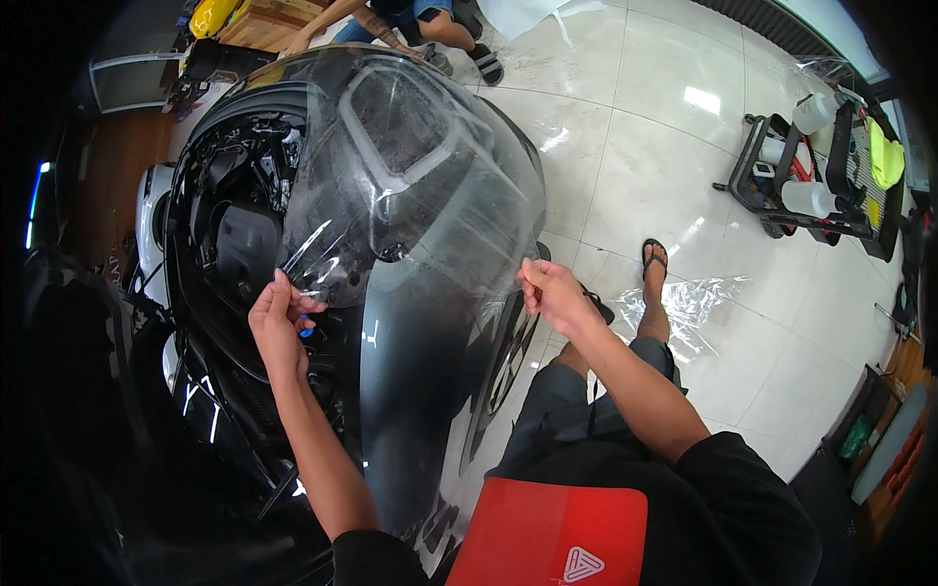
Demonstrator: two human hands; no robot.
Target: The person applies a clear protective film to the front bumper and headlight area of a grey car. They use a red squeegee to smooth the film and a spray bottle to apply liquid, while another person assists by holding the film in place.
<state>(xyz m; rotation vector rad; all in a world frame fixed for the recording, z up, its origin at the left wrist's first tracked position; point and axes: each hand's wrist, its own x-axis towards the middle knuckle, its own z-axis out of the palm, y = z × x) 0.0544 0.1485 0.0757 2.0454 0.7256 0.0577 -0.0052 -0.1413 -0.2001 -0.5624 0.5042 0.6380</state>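
A sheet of clear plastic film [342, 186] drapes over the front of a dark car and reaches back toward me. My left hand [281, 317] pinches the film's near edge above the engine bay [244, 230]. Between the fingers of my right hand [552, 293] is the film's other near corner, above the wheel side of the car. From one hand to the other the film spans the grey fender [415, 361], wrinkled and shiny near my left fingers. A small blue piece shows beside my left hand. Whether the film touches the fender there, I cannot tell.
Another person's legs and arms [430, 29] are beyond the car's front. A black tool cart [850, 210] with white bottles and a yellow cloth stands at the right. Crumpled clear film [699, 308] lies on the tiled floor by my foot. A red pouch [557, 532] hangs at my front.
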